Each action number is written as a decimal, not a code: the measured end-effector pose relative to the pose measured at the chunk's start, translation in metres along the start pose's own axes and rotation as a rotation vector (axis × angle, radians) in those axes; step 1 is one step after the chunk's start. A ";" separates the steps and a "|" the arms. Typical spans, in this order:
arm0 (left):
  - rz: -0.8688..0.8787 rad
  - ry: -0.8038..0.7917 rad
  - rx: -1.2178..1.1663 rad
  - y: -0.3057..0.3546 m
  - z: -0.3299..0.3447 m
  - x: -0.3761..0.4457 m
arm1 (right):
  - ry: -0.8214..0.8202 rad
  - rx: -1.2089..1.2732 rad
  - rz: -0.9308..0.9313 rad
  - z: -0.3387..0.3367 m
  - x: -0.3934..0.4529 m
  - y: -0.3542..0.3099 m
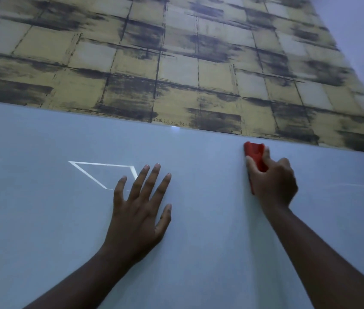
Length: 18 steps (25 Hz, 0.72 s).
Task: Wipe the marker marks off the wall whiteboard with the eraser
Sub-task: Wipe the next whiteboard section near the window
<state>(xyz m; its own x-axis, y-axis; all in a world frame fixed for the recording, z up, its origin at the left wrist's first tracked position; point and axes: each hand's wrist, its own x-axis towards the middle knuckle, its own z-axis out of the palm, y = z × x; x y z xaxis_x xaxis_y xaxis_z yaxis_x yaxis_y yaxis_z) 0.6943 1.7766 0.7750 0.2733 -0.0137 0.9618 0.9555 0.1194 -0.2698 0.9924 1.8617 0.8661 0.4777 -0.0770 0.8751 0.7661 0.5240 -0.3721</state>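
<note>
Wiping was under way: the right hand (272, 181) gripped the red eraser (254, 156), fingers curled round it, and pressed it against the whiteboard (42, 219) close under the board's top edge. The left hand (138, 210) lay flat on the board, fingers straight and spread, seemingly bracing. No marker marks showed near the eraser; the white angular outline (100, 172) by the left fingertips looked like a reflected light, though I could not be sure. Next, I judged, came a firm stroke down or sideways with steady pressure. The board looked smooth and glossy, the eraser hard plastic and blocky, the wallpaper (154, 63) above a smudged yellow grid.
</note>
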 end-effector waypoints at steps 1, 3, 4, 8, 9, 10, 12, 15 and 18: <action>0.004 -0.003 -0.003 0.006 0.002 -0.001 | 0.015 -0.002 0.032 -0.004 0.001 0.016; 0.009 -0.005 -0.005 0.019 0.006 0.001 | 0.035 -0.005 0.084 -0.010 0.003 0.038; 0.004 -0.004 -0.009 0.025 0.007 0.004 | 0.040 -0.005 0.096 -0.012 0.004 0.045; -0.052 -0.008 -0.018 0.049 0.012 0.008 | 0.042 0.008 0.118 -0.015 0.007 0.054; -0.059 -0.005 -0.012 0.053 0.015 0.006 | 0.045 0.020 0.118 -0.014 0.007 0.054; -0.063 0.003 -0.003 0.055 0.018 0.004 | 0.049 0.037 0.109 -0.014 0.005 0.053; -0.062 0.019 0.020 0.056 0.024 0.001 | 0.053 0.058 0.061 -0.012 -0.001 0.052; -0.058 0.037 0.043 0.055 0.029 0.002 | 0.010 0.052 -0.026 -0.008 -0.013 0.036; -0.065 0.038 0.052 0.057 0.030 0.001 | -0.073 0.090 -0.195 -0.005 -0.041 -0.007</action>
<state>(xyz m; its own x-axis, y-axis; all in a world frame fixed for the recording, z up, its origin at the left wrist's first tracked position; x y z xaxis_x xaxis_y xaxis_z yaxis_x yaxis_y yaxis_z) 0.7460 1.8128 0.7622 0.2163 -0.0605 0.9744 0.9645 0.1680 -0.2037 0.9694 1.8569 0.8314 0.2894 -0.1242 0.9491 0.7977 0.5793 -0.1674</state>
